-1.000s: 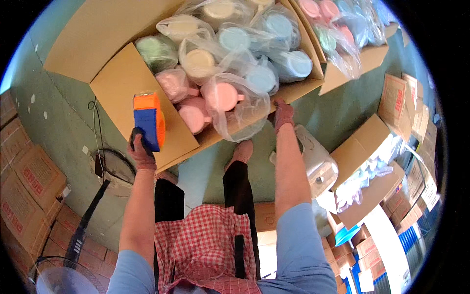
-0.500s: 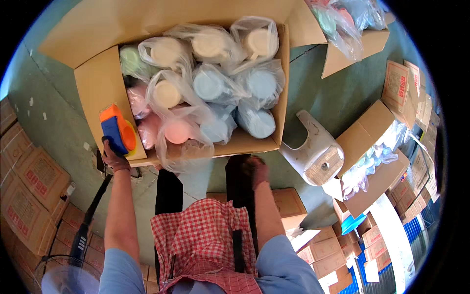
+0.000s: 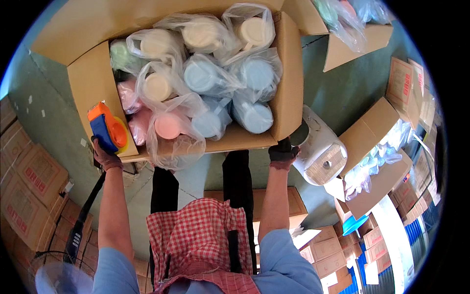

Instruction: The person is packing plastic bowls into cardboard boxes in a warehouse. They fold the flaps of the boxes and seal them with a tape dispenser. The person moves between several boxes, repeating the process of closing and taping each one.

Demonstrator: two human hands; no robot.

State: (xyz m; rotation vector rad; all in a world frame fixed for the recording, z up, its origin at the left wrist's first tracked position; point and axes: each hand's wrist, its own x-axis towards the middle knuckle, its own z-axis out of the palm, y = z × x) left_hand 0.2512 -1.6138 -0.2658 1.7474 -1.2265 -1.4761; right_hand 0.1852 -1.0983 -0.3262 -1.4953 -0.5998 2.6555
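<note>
The open brown cardboard box point(image 3: 247, 140) fills the upper centre of the frame, its smooth right flap point(image 3: 289, 78) now showing broad where only a thin edge showed before, and the right hand point(image 3: 283, 154) has come to that flap's lower corner, leaving a hand at each near corner; whether its fingers pinch the board, I cannot tell. The left hand point(image 3: 105, 156), lower left of the box, grasps a blue-and-orange tape dispenser point(image 3: 104, 130) against the flat left flap point(image 3: 90, 78). Inside sit round pastel cups point(image 3: 200, 74) in crinkled clear plastic bags.
</note>
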